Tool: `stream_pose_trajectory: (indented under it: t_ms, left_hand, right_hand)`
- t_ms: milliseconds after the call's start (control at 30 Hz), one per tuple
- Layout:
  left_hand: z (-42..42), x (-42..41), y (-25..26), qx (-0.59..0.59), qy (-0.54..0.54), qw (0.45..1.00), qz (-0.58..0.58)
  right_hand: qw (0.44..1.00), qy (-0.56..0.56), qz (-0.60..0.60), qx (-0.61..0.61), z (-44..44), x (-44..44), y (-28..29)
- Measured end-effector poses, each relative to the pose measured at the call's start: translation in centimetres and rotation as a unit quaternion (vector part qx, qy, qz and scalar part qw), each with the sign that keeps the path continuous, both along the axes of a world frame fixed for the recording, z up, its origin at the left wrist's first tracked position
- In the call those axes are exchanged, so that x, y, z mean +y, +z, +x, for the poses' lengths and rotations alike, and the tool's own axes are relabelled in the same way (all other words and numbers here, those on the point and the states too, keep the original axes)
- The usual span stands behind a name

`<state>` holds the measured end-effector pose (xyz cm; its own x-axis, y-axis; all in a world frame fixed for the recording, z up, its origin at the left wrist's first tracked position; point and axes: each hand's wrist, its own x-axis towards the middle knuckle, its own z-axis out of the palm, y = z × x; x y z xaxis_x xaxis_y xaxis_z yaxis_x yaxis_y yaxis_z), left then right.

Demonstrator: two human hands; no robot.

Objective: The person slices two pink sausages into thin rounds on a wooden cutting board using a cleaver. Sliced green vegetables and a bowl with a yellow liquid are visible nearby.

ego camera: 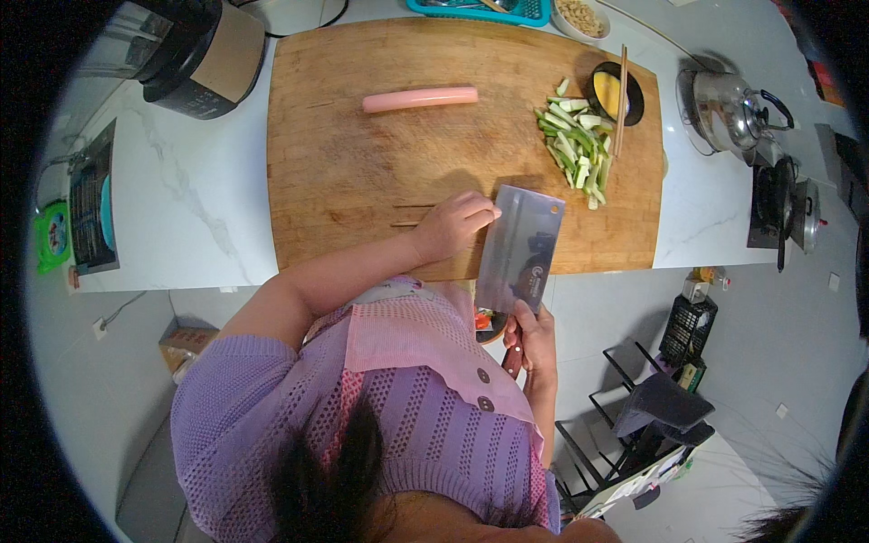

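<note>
My right hand grips the dark red handle of a Chinese cleaver. Its broad steel blade bears writing and extends from beside my apron over the near edge of the wooden cutting board. My left hand has bent fingers, with the fingertips at the blade's left edge; whether they pinch anything is hidden. A pink sausage lies whole toward the back of the board. To the right is a pile of cut green vegetable strips, apparently cucumber.
Chopsticks rest across a black bowl of yellow liquid, probably beaten egg. Behind the board are a teal basket and a bowl of peanuts. A black appliance stands left, a steel kettle right. A container sits below the counter.
</note>
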<state>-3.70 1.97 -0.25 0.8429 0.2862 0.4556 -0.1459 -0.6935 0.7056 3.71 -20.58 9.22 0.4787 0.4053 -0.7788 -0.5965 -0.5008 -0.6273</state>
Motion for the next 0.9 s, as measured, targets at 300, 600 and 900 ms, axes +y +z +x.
stream_pose_trajectory:
  t_ms: [300,600,900]
  left_hand:
    - [0.4,-0.3,1.4,0.029,0.044,0.999,-0.008]
    - [0.9,-0.5,-0.1,0.002,0.03,0.999,0.037]
    - [0.9,-0.5,0.0,-0.012,0.037,0.998,0.056]
  right_hand:
    - [1.0,-0.016,0.006,0.003,-0.2,-0.1,-0.5]
    - [1.0,-0.023,-0.009,-0.011,-0.2,0.1,-0.2]
    - [0.998,-0.059,-0.003,-0.037,0.0,-0.2,0.0]
